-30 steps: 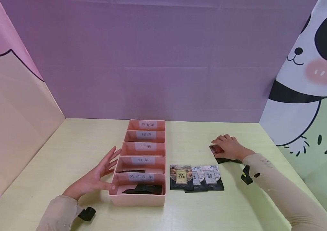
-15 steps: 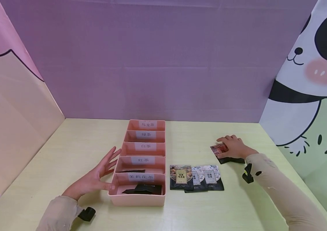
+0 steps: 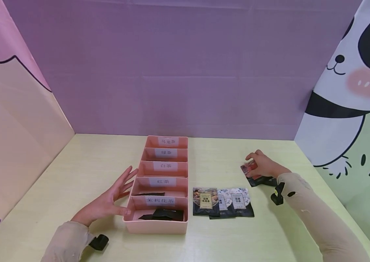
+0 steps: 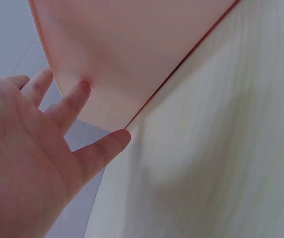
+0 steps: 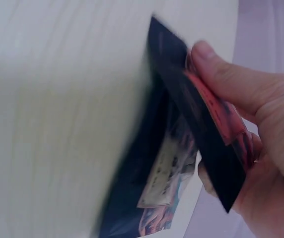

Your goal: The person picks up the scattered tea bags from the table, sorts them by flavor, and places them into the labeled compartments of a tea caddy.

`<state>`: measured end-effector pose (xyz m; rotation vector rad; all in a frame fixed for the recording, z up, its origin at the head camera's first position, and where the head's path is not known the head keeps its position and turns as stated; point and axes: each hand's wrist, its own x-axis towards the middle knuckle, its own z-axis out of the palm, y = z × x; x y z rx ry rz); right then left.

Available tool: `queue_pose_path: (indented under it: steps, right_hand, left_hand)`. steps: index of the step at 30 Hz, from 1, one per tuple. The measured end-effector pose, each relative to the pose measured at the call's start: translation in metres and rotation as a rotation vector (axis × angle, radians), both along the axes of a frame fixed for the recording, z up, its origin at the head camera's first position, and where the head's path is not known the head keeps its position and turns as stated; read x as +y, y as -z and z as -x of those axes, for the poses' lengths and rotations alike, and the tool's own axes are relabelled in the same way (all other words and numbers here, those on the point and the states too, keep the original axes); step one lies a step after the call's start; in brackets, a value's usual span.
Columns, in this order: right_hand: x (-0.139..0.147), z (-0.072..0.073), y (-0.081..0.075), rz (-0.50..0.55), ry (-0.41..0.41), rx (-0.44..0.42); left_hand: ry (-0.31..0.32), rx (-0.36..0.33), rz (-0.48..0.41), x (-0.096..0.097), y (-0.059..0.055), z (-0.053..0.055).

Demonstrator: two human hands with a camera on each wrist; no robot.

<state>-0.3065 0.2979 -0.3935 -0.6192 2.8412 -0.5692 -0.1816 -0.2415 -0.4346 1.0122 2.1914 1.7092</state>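
Note:
In the right wrist view my right hand (image 5: 276, 129) pinches a black tea packet (image 5: 201, 126) with a red printed panel, thumb on its face and fingers behind. The packet stands tilted above a second tea packet (image 5: 159, 173) with a pale label, lying on the table. My left hand (image 3: 104, 203) has its fingers spread along the left side of a pink divided box (image 3: 157, 227). In the left wrist view, fingertips touch the box's side wall (image 4: 132, 49). Black packets (image 3: 168, 214) lie in the box's nearest compartment, and a dark edge (image 3: 150, 194) shows in the one behind.
Right of the box, an oolong-type packet (image 3: 205, 202) with a yellow label lies beside two overlapping packets with white floral prints (image 3: 238, 202). White labels with Chinese characters (image 3: 160, 201) mark the compartments. A purple backdrop (image 3: 185, 72) stands behind the table (image 3: 106, 156).
My right hand has shifted slightly right and lifted the edge of the red-printed packet, now pinching it. My left hand and the box stay put.

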Motion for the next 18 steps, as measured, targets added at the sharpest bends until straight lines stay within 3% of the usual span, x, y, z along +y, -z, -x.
queue_pose_path:
  steps: [12, 18]
  right_hand:
    - [-0.003, 0.003, -0.029, 0.061, -0.093, -0.056]
    - [-0.009, 0.003, -0.040, 0.059, -0.044, -0.077]
  left_hand:
    - [-0.025, -0.015, 0.022, 0.000, 0.001, 0.000]
    - [-0.039, -0.020, 0.029, 0.000, 0.000, 0.000]
